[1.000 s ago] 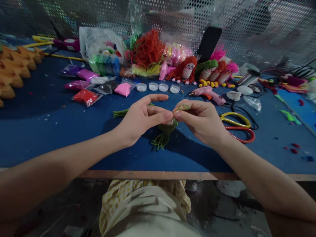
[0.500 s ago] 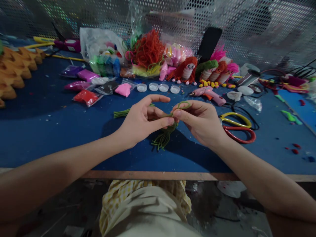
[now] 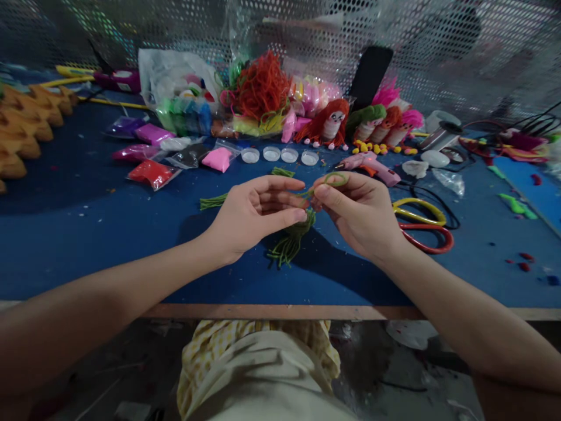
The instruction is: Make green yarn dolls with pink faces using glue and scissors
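Near the table's middle, my right hand [image 3: 362, 213] pinches a looped strand of green yarn [image 3: 335, 180] between thumb and forefinger. My left hand [image 3: 249, 219] is beside it, thumb and fingers apart, its fingertips close to the strand's other end; nothing is plainly gripped in it. Below the fingertips a bunch of green yarn [image 3: 289, 242] lies on the blue table with its cut ends toward me. More green yarn [image 3: 213, 202] sticks out left of my left hand, and a short piece [image 3: 283, 172] shows behind it.
Yellow-and-red-handled scissors [image 3: 427, 234] and a pink glue gun [image 3: 372, 166] lie to the right. Several small clear dishes [image 3: 272, 154], clay packets [image 3: 153, 173] and yarn-haired dolls [image 3: 333, 123] are at the back. An orange egg tray [image 3: 21, 128] is far left.
My left thumb and fingers have parted and no longer pinch the strand. The yarn loop in my right hand has shifted slightly right and up, and more green yarn shows behind my left hand.
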Available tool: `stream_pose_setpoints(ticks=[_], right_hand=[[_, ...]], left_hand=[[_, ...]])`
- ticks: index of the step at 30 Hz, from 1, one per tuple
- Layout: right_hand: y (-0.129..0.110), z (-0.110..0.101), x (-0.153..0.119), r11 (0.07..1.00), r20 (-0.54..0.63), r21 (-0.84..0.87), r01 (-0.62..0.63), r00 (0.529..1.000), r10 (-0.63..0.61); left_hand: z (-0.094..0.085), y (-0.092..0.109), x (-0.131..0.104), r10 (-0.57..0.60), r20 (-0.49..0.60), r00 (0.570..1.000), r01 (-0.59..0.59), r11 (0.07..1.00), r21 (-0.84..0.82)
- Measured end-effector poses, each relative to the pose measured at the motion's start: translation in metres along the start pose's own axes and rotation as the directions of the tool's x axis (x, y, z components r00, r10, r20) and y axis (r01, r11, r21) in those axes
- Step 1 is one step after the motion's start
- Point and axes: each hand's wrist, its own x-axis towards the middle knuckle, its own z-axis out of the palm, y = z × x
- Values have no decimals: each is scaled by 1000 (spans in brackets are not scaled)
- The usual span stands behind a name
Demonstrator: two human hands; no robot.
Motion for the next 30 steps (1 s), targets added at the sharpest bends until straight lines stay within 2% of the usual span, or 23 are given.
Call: stream_pose_setpoints(ticks=[7, 12, 24, 30], right_hand=[[1, -2, 0, 997, 23, -69, 20, 1000, -19], [0, -1, 0, 999, 12, -28, 20, 1000, -19], [3, -4, -3, 977, 7, -159, 139, 990, -140], [7, -6, -2, 962, 53, -184, 204, 979, -198]], left_hand=[[-1, -3, 0, 31, -39, 999, -30, 999, 35], [-1, -2, -1, 57, -101, 993, -51, 996, 67], [0, -1, -2, 91, -33, 995, -88, 993, 73], [1, 0, -3, 154, -98, 983, -138, 979, 153]])
